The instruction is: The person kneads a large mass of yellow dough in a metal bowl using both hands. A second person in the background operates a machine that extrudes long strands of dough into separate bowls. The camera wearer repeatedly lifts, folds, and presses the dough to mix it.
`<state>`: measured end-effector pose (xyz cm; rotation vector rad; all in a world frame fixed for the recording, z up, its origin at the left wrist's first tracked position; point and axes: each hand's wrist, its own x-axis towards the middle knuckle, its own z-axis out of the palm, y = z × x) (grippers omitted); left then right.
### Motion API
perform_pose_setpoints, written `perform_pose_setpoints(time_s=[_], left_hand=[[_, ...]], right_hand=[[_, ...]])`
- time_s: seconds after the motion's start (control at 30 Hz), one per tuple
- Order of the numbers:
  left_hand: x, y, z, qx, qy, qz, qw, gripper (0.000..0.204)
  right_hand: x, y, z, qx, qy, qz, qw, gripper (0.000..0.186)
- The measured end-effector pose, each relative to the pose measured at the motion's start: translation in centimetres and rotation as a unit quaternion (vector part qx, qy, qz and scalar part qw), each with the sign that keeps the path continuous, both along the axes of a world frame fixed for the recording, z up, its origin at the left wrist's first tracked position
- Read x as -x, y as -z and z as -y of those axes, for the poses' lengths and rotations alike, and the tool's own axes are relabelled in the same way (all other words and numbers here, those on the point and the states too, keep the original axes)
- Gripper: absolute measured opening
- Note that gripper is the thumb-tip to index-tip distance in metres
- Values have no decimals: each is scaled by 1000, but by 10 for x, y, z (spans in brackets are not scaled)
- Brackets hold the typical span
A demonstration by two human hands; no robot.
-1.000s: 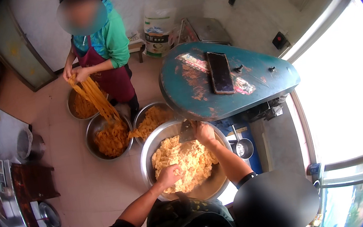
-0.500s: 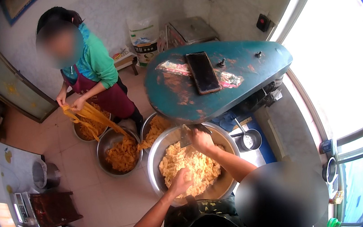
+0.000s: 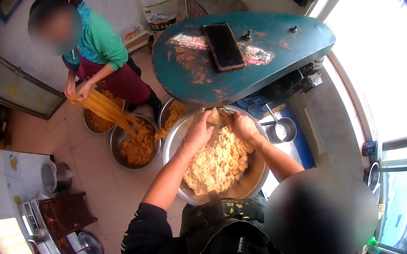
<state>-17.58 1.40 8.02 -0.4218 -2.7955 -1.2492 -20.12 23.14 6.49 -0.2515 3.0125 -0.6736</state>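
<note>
The pinkish tiled floor [image 3: 94, 191] runs beneath the room, with a bright window [image 3: 382, 54] at two o'clock from the large metal bowl [image 3: 257, 171]. Between twelve and one o'clock of that bowl is a teal machine cover [image 3: 181, 71], a dark phone [image 3: 224, 47] lying on it. A small pan [image 3: 290, 134] sits between two and three, and a bowl of orange strips [image 3: 138, 151] between nine and ten. Between ten and eleven, a co-worker [image 3: 107, 45] holds up long strips. A crumbly yellow mass [image 3: 218, 166] fills much of the large bowl. Over its far part, the left hand [image 3: 199, 131] is at eleven and the right hand [image 3: 243, 127] between one and two, fingers bent around a pale lump [image 3: 218, 119]; I cannot tell how firmly either grips
</note>
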Motion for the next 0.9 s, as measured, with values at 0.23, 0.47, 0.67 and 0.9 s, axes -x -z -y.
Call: perform_pose_setpoints(time_s=[0.23, 0.47, 0.67, 0.9], left_hand=[[-93, 74, 61, -82, -64, 231, 967, 45], [-110, 128, 35, 36, -16, 232, 972, 71], [-108, 112, 32, -10, -29, 284, 958, 65], [-131, 83, 23, -19, -72, 261, 962, 56]], right_hand=[[-35, -37, 2, 104, -56, 11, 993, 32], [-11, -30, 18, 31, -40, 30, 998, 45], [-13, -23, 30, -24, -51, 67, 996, 44], [-13, -10, 28, -14, -74, 54, 996, 43]])
